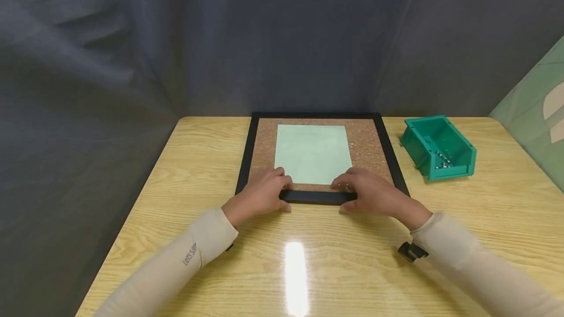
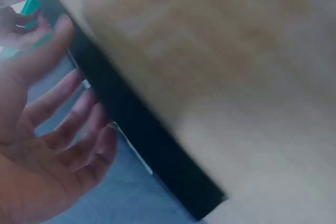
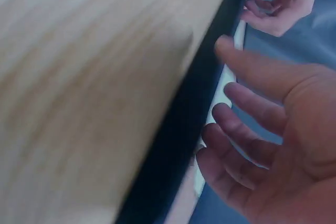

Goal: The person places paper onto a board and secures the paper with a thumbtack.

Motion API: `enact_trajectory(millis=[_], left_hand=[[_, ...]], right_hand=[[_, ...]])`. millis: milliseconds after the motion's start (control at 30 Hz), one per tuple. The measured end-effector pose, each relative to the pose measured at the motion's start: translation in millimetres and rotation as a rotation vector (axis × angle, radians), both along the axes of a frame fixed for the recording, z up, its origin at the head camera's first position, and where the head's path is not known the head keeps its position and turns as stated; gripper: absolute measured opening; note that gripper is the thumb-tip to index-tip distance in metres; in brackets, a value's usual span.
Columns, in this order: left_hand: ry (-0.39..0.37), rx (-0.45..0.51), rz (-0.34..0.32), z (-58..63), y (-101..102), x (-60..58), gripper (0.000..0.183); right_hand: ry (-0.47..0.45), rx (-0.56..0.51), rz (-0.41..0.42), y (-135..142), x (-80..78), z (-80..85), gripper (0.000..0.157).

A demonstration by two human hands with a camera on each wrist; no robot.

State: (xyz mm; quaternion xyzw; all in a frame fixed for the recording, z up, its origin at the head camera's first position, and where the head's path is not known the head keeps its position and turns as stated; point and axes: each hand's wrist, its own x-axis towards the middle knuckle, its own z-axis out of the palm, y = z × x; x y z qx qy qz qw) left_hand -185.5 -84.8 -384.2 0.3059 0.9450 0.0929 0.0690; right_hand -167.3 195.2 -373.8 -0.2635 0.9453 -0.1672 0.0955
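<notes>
A corkboard (image 1: 367, 153) with a black frame lies on the wooden table, and a pale green sheet of paper (image 1: 314, 153) rests on its cork. My left hand (image 1: 263, 192) grips the frame's near rail left of centre, with its thumb on the front side and its curled fingers over the top. On the right, my right hand (image 1: 374, 193) holds the same rail in a similar way. Both wrist views show the black rail (image 2: 142, 124) between thumb and fingers. Exact fingertip contact is partly hidden.
Right of the corkboard stands a green plastic bin (image 1: 440, 148) containing several small shiny metal pieces (image 1: 442, 160). A dark curtain (image 1: 282, 38) hangs behind the table (image 1: 211, 160) and along its left side. A green printed panel (image 1: 535, 106) borders the right edge.
</notes>
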Motion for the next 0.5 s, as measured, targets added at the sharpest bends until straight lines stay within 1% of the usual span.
enact_trajectory(millis=[133,200,300,500], left_hand=[[-0.009,0.023,0.036,-7.1,0.7,1.0,0.031],[-0.008,0.032,0.046,-8.5,1.4,1.0,0.029],[-0.005,0.030,0.052,-8.4,2.8,1.7,0.029],[-0.003,0.014,0.071,-6.5,4.9,4.1,0.029]], right_hand=[[-0.038,-0.045,-0.005,3.7,-2.6,-5.9,0.032],[-0.061,-0.081,-0.019,5.9,-4.0,-8.5,0.028],[-0.074,-0.108,-0.043,8.4,-4.4,-11.4,0.025],[-0.043,-0.109,-0.067,8.2,-3.1,-16.1,0.026]])
